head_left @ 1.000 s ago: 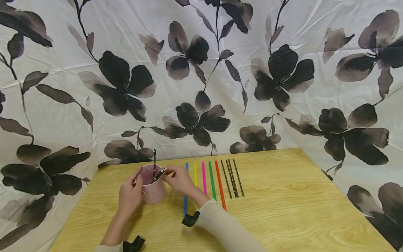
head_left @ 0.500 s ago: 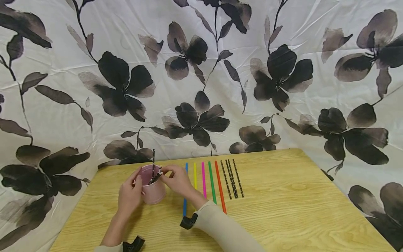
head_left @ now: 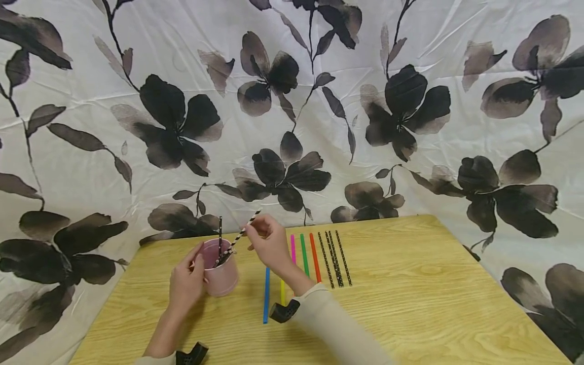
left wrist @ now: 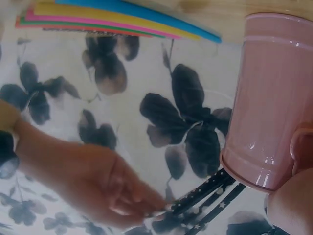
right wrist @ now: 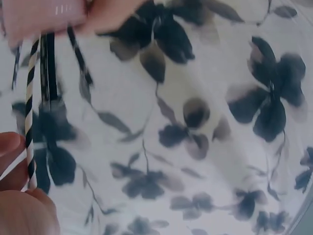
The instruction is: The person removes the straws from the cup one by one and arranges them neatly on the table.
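Note:
A pink mug (head_left: pixel 222 280) stands near the table's back left, and my left hand (head_left: pixel 186 283) grips it from the left side. Several black patterned straws (left wrist: pixel 210 196) poke out of its mouth; one (head_left: pixel 220 230) stands taller than the rest. My right hand (head_left: pixel 271 244), to the right of the mug, pinches a black-and-white striped straw (head_left: pixel 240 234) near its upper end. That straw slants up to the right, its lower end still inside the mug. In the right wrist view the stripes of the straw (right wrist: pixel 30 98) show clearly between finger and thumb.
Right of the mug lies a row of straws: blue (head_left: pixel 266 301), yellow (head_left: pixel 283 292), pink (head_left: pixel 293 248), green (head_left: pixel 304 253), red (head_left: pixel 315 256), then several black patterned ones (head_left: pixel 336 263). My right forearm crosses above part of it. A floral cloth (head_left: pixel 292 111) hangs behind the wooden table (head_left: pixel 410 294).
My right hand has moved from the mug's rim up and to the right, drawing the striped straw partly out of the bunch. My left hand keeps its grip on the mug.

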Demonstrator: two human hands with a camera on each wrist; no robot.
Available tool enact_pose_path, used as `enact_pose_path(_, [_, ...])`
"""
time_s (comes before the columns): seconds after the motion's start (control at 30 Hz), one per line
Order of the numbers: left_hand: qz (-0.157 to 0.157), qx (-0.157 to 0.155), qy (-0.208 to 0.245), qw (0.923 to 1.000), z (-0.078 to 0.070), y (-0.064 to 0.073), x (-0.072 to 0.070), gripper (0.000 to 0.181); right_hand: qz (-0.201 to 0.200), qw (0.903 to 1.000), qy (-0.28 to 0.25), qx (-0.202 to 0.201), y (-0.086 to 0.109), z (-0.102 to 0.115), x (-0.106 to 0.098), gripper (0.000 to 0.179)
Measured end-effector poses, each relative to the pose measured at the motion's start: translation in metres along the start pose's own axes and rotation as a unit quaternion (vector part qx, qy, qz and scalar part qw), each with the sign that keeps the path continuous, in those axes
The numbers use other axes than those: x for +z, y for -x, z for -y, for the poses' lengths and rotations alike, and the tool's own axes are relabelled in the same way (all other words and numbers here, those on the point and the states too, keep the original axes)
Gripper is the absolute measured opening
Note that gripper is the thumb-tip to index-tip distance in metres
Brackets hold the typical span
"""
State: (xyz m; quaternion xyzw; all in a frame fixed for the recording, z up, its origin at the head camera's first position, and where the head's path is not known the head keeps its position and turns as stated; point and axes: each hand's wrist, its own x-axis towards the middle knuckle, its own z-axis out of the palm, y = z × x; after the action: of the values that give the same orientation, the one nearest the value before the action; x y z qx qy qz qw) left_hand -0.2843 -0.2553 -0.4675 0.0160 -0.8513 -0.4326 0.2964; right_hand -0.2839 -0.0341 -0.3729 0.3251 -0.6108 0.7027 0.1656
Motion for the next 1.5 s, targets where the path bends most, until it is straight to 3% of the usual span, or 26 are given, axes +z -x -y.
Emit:
enact_pose_path(0.17, [0.007,-0.004,0.008,0.9999,0.000,-0.001,-0.001,0.036,-0.049,0.9972,-0.031,-0.047,-0.010,0.023,-0.022,0.011])
enact_pose_path(0.43, [0.006,-0.005,0.007,1.0000,-0.002,-0.004,0.000,0.035,-0.087,0.9942,0.014,-0.062,-0.019,0.041,-0.074,0.026])
enact_pose_path(0.73, [0.001,-0.006,0.008,1.0000,0.000,-0.001,-0.001,0.035,-0.089,0.9901,0.108,0.012,-0.012,0.029,-0.126,0.017])
enact_pose_path(1.03, [-0.014,0.010,-0.013,0.9998,0.002,-0.001,-0.001,0.035,-0.055,0.9878,0.130,0.067,0.000,0.013,-0.168,0.031])
enact_pose_path(1.5, [-0.011,0.014,-0.016,0.9997,0.001,0.000,0.002,0.035,-0.068,0.9663,0.204,0.141,0.020,-0.014,-0.218,0.032])
